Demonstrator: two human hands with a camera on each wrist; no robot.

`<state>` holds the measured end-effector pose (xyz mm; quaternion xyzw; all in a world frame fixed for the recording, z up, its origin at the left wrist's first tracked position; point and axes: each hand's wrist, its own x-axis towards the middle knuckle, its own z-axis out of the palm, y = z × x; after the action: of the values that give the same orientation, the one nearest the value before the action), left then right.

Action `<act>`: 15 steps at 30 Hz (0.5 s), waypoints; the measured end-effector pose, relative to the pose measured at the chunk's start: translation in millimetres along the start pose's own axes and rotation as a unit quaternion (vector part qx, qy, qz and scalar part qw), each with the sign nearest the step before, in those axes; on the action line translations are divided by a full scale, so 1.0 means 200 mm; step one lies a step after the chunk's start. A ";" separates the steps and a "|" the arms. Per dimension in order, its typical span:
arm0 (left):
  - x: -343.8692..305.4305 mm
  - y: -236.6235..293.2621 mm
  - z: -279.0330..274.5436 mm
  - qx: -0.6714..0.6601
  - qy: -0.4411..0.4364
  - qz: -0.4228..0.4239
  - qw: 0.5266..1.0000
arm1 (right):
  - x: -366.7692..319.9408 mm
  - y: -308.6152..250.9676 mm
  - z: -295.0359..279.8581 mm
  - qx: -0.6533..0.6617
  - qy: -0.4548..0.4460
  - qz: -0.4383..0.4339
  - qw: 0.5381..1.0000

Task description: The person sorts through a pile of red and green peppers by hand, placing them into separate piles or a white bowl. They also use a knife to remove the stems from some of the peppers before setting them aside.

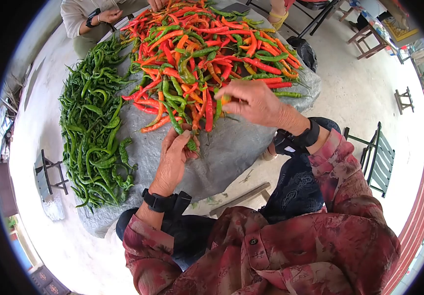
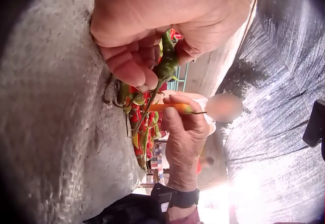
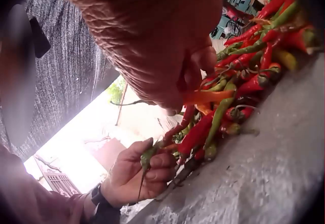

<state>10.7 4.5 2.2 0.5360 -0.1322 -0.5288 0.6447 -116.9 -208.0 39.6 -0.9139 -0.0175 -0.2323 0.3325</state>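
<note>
Patterned shirt, hands gripping chillies, piles on grey sheet

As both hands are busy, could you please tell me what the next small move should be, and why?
I would probably have the left hand lay its green pepper on the green pile. That pile looks all green, whereas the right hand holds an orange pepper near the mixed, largely red and orange pile.

Two heaps of peppers (one green, one mixed, both beyond counting), plus one orange pepper aloft.
</note>
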 end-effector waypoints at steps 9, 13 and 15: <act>0.00 0.01 0.03 0.044 -0.032 -0.006 0.999 | 0.02 0.27 -0.27 0.088 0.106 0.256 0.957; -0.01 0.01 0.03 0.049 -0.015 -0.011 0.999 | -0.02 0.25 -0.28 -0.262 0.032 0.213 0.941; 0.00 0.01 0.02 0.060 -0.044 0.014 0.997 | -0.03 0.24 -0.26 -0.297 0.073 0.175 0.936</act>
<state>9.2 2.2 4.1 0.5478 -0.1996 -0.5340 0.6123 -134.8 -276.4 42.9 -0.9401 0.2366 -0.2314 0.0819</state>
